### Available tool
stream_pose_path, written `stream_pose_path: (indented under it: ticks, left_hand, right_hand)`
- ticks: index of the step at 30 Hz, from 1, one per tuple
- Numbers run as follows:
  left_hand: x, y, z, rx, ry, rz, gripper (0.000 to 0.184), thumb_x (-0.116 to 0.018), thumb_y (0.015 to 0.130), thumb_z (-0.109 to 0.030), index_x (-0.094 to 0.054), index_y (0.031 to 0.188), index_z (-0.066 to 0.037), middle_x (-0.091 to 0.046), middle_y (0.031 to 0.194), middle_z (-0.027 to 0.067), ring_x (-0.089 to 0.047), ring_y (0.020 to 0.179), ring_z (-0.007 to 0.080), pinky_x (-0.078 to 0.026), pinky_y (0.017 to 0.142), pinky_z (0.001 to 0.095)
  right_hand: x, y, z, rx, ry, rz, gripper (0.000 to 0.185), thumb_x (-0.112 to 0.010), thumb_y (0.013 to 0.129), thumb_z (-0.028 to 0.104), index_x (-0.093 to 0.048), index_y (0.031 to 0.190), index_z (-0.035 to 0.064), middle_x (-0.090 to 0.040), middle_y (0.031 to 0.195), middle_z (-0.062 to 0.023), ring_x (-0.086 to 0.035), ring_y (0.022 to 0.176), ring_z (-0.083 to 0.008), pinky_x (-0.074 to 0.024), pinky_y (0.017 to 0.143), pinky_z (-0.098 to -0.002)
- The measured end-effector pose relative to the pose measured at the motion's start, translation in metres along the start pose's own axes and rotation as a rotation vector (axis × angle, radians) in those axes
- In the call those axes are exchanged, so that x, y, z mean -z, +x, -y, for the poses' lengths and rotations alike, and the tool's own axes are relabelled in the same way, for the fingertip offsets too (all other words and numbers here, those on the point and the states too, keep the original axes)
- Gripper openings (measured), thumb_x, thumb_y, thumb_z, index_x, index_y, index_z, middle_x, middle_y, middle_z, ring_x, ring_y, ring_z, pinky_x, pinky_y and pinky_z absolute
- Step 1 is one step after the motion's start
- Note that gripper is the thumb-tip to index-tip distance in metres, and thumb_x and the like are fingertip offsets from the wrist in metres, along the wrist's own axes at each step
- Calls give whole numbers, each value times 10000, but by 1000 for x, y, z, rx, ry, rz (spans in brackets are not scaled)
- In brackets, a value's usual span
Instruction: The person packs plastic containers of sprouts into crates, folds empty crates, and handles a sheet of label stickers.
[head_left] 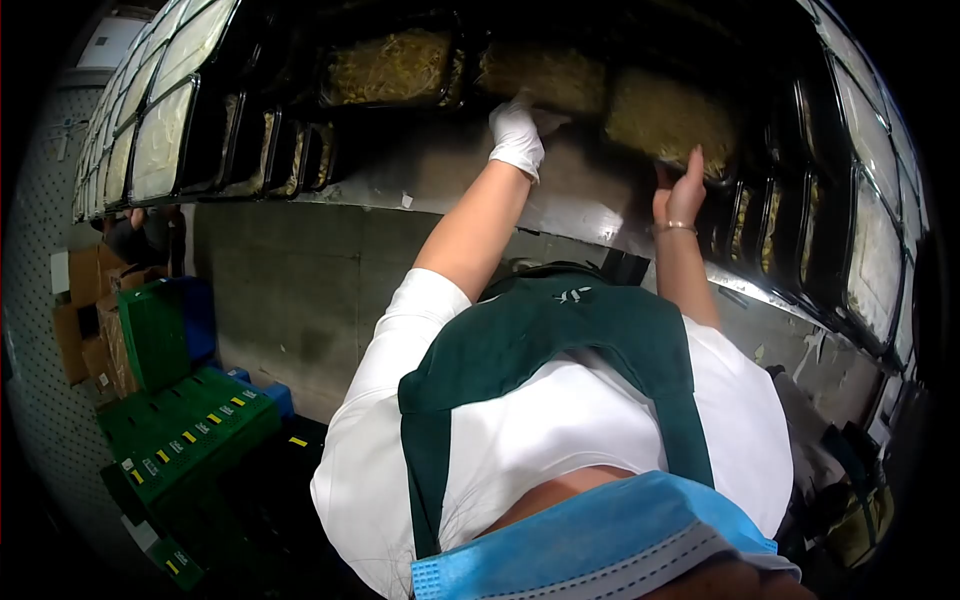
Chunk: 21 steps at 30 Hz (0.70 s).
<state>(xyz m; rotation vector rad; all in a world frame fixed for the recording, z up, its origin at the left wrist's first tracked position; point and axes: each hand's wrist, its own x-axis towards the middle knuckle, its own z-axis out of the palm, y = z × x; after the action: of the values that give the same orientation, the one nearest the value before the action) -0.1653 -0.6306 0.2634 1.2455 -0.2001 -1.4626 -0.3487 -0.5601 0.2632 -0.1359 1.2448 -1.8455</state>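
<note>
Along the left side, stacked packs [165, 135]: black trays are standing on edge in columns, their pale faces showing outward; green crates [190, 425] are sitting lower down, well apart from your hands.
Left tray [390, 68]: it is lying beyond your gloved hand, glinting over pale yellow strands, and neither of your hands is touching it.
Gloved left hand [515, 135]: you are holding it at the near edge of the middle tray, thumb pointing right; the fingertips are blurring into shadow, so whether they are grasping or only touching, I cannot tell.
Middle tray [548, 82]: it is lying between the other two in dim light; moving it would be calling for a sure hold on its rim first.
Metal surface [590, 205]: it is running between your body and the trays, its near edge catching light.
Right tray [665, 112]: it is resting in your right hand's grip; you seem to be positioning it, and adjusting it would be calling for a level, steady wrist.
Bare right hand [682, 195]: your fingers are clasping that tray's near edge, a bracelet circling your wrist.
Right-hand stack [870, 210]: more packs are standing beyond your right arm, pale faces showing outward.
</note>
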Motion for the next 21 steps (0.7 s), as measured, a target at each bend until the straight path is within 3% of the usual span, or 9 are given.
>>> stream_pose_path:
  ticks: [1, 3, 5, 7, 13, 15, 17, 18, 21]
  left_hand:
    - [-1, 3, 5, 4, 1, 0, 282, -516, 791, -113, -475, 926, 132, -554, 773, 272, -580, 703, 357, -519, 542, 416]
    - [-3, 10, 9, -83, -318, 56, 335, -524, 792, -49, -399, 1033, 147, -494, 935, 323, -529, 778, 471, -471, 655, 578]
    - [-3, 15, 11, -75, -320, 38, 329, -516, 789, -40, -400, 1033, 147, -477, 968, 332, -521, 796, 467, -448, 642, 622]
    - [-3, 14, 8, 39, -315, -15, 250, -530, 761, -55, -472, 918, 130, -543, 776, 255, -560, 584, 361, -522, 529, 485]
    - [-5, 11, 7, -56, -229, 13, 257, -522, 798, -94, -464, 898, 135, -537, 707, 242, -564, 545, 352, -530, 479, 467]
    - [-6, 9, 5, -23, -138, 10, 306, -518, 818, -148, -462, 915, 136, -551, 702, 242, -575, 538, 348, -531, 476, 412]
    - [-4, 6, 1, 33, -63, 96, 404, -492, 845, -204, -431, 980, 171, -536, 809, 334, -553, 832, 427, -518, 631, 443]
    - [6, 18, 4, 96, 143, 214, 507, -440, 864, -340, -457, 1007, 146, -570, 860, 294, -576, 869, 342, -487, 669, 346]
    - [12, -19, -23, 271, 343, 328, 596, -377, 860, -457, -481, 1032, 104, -573, 982, 230, -590, 885, 251, -431, 729, 285]
  right_hand:
    - [-2, 7, -2, -9, -6, -24, 433, -596, 777, 284, -478, 1099, 19, -478, 1102, -56, -479, 955, -191, -468, 752, -355]
    - [-10, 16, -2, 12, -34, -30, 443, -619, 762, 287, -475, 1075, 8, -465, 1114, -61, -461, 969, -197, -467, 754, -377]
    - [-12, 21, -1, -43, -90, -37, 429, -636, 749, 275, -481, 1058, 22, -467, 1112, -62, -461, 969, -198, -468, 744, -375]
    - [-15, 15, 1, -55, -89, -16, 421, -640, 745, 274, -485, 1050, 29, -470, 1108, -62, -460, 971, -200, -468, 745, -378]
    - [0, 45, -21, -238, -84, -79, 436, -573, 793, 257, -423, 1183, 133, -383, 1226, -69, -408, 1050, -271, -503, 701, -402]
    - [14, 78, -25, -260, -105, 100, 500, -598, 772, 300, -403, 1200, 128, -375, 1232, -71, -437, 1025, -280, -519, 655, -380]
    - [12, 85, -21, -273, -204, 116, 558, -545, 785, 396, -366, 1233, 116, -479, 1131, -104, -579, 795, -260, -522, 595, -335]
    - [10, 82, -17, -277, -296, 72, 572, -527, 785, 426, -363, 1236, 113, -507, 1090, -112, -595, 734, -254, -516, 570, -319]
    - [7, 63, 2, -330, -403, 39, 600, -502, 784, 467, -356, 1244, 111, -549, 1017, -124, -616, 675, -245, -503, 526, -292]
